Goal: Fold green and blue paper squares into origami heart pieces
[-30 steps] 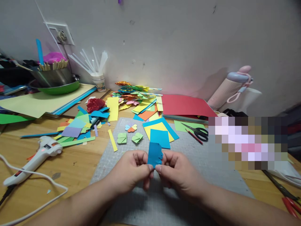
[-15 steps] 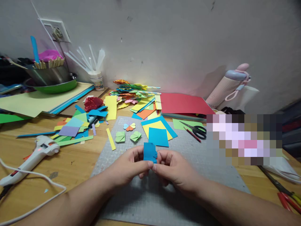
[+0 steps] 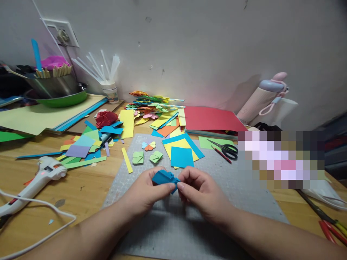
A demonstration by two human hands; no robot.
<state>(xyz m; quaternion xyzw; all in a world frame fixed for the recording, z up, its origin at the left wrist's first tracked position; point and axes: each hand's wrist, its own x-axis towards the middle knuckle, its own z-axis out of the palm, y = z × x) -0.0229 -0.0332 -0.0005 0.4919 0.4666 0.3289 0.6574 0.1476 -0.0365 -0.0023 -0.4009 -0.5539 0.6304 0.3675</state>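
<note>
A small folded piece of blue paper (image 3: 163,177) is held above the grey cutting mat (image 3: 151,231), tilted, with notched folds along its right edge. My left hand (image 3: 148,189) pinches it from the left, thumb on top. At its right end, the thumb and fingertips of my right hand (image 3: 199,187) are closed on the folds. Just beyond lie a blue paper square (image 3: 182,157), two folded green paper leaves (image 3: 138,157) and a small multicoloured paper flower (image 3: 149,145).
Black scissors (image 3: 227,150) and a red pencil (image 3: 221,155) lie at the mat's right. A white glue gun (image 3: 32,186) with its cord rests at left, near paper scraps (image 3: 81,148). Red paper (image 3: 211,121) lies behind; red-handled pliers (image 3: 326,229) are at far right.
The blue paper has turned from nearly upright to a slanted, flatter pose leaning left. Both hands keep hold of it, and the right hand's fingers have shifted slightly on its edge.
</note>
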